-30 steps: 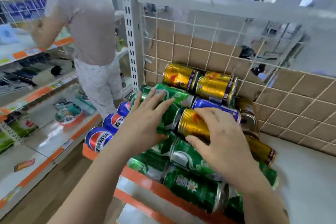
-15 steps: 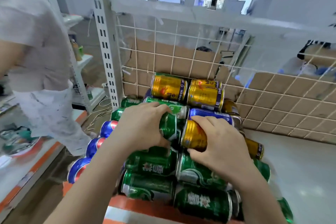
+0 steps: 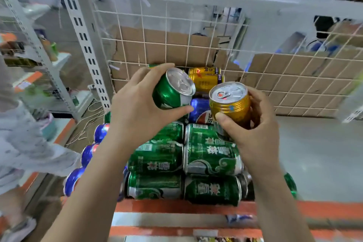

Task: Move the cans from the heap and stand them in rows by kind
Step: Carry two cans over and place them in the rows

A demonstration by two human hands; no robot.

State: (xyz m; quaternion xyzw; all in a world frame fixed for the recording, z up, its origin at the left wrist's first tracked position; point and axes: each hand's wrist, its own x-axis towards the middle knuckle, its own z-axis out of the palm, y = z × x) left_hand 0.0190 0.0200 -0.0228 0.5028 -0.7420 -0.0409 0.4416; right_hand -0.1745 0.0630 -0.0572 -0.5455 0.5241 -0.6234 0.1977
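Two cans held over the heap (image 3: 212, 155), which lies at 6 o'clock: left hand (image 3: 135, 104) curls round a tilted green can (image 3: 170, 92); right hand (image 3: 253, 129), at its 3 o'clock, grips a gold can (image 3: 229, 106).

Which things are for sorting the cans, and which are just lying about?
For the job: green can in the left hand; gold can in the right hand; heap of lying cans.
Just about: cardboard; white cords; blurred things on the side shelf.
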